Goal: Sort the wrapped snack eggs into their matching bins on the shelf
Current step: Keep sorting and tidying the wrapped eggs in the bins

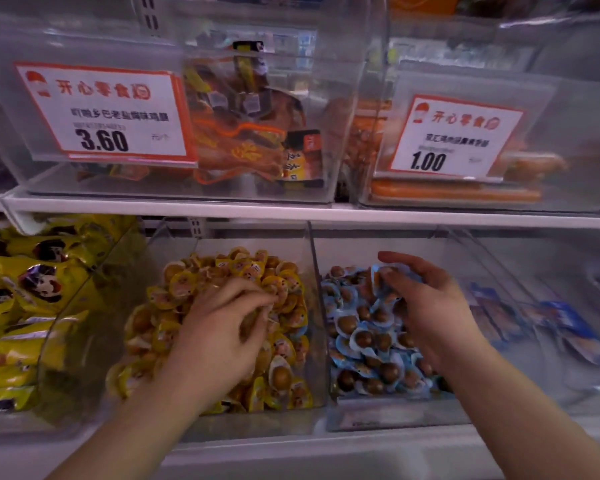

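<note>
Two clear bins stand side by side on the lower shelf. The middle bin (229, 429) is heaped with yellow-wrapped eggs (284, 296). The bin to its right (395, 415) is filled with blue-wrapped eggs (364, 337). My left hand (222, 327) lies on the yellow heap, fingers curled down into the packets; whether it holds one is hidden. My right hand (426, 303) reaches into the blue bin and pinches an orange-and-blue packet (378, 275) near the back between thumb and fingers.
A bin of large yellow snack packs (25, 299) stands at the left and a bin of blue flat packs (568, 327) at the right. The upper shelf (291, 211) carries clear bins with price cards (108, 112) marked 3.60 and 1.00.
</note>
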### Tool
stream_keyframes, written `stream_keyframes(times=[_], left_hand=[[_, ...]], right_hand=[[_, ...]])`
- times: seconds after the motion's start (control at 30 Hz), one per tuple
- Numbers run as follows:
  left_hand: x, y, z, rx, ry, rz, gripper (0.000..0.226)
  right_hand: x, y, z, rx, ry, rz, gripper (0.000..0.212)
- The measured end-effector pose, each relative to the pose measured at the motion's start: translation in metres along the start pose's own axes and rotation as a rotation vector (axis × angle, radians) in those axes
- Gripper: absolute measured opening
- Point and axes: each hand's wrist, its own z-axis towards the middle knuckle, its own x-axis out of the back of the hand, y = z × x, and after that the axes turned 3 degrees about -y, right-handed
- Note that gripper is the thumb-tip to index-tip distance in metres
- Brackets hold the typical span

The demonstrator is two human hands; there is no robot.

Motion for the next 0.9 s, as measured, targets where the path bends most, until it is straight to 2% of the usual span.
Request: stream_keyframes(times=[0.07, 0.1, 0.23, 0.3, 0.37, 0.43, 0.5, 0.57, 0.6, 0.67, 0.8, 0.9], left_hand=[[-0.01, 0.009, 0.002, -0.052, -0.096, -0.012, 0.03], [-0.017, 0.013, 0.003, -0.074, -0.159, -0.01, 0.034], [-0.041, 0.012, 0.008, -0.043, -0.471, 0.104, 0.052], [-0.044, 0.007, 0.008, -0.011, -0.582, 0.167, 0.064], [-0.042, 0.005, 0.008, -0.032, -0.583, 0.252, 0.07], [-0.039, 0.007, 0.01, -0.066, -0.566, 0.364, 0.068], [-0.034, 0.006, 0.012, -0.089, -0.579, 0.454, 0.057], [-0.023, -0.001, 0.014, -0.085, -0.603, 0.544, 0.046], [-0.015, -0.005, 0.016, -0.076, -0.602, 0.569, 0.042], [-0.001, -0.013, 0.017, -0.062, -0.578, 0.578, 0.036], [0.009, -0.013, 0.015, -0.028, -0.598, 0.548, 0.034], [-0.001, -0.003, 0.011, -0.134, -0.527, 0.512, 0.029]], right_hand=[[0.021, 0.011, 0.016, 0.032, 0.085, -0.194, 0.017], [0.031, 0.015, 0.024, 0.02, 0.111, -0.212, 0.02], [0.05, 0.016, 0.04, -0.194, 0.109, -0.027, 0.028], [0.051, 0.016, 0.042, -0.172, 0.149, -0.063, 0.027], [0.04, 0.013, 0.037, -0.068, 0.15, -0.192, 0.026], [0.021, 0.011, 0.026, 0.029, 0.066, -0.255, 0.024], [-0.004, 0.01, 0.012, 0.092, -0.151, -0.257, 0.028], [-0.029, 0.011, -0.005, 0.128, -0.384, -0.28, 0.046], [-0.038, 0.014, -0.011, 0.156, -0.443, -0.318, 0.053], [-0.048, 0.018, -0.017, 0.217, -0.464, -0.392, 0.057], [-0.052, 0.019, -0.016, 0.193, -0.43, -0.365, 0.062], [-0.059, 0.022, -0.022, 0.242, -0.375, -0.408, 0.062]])
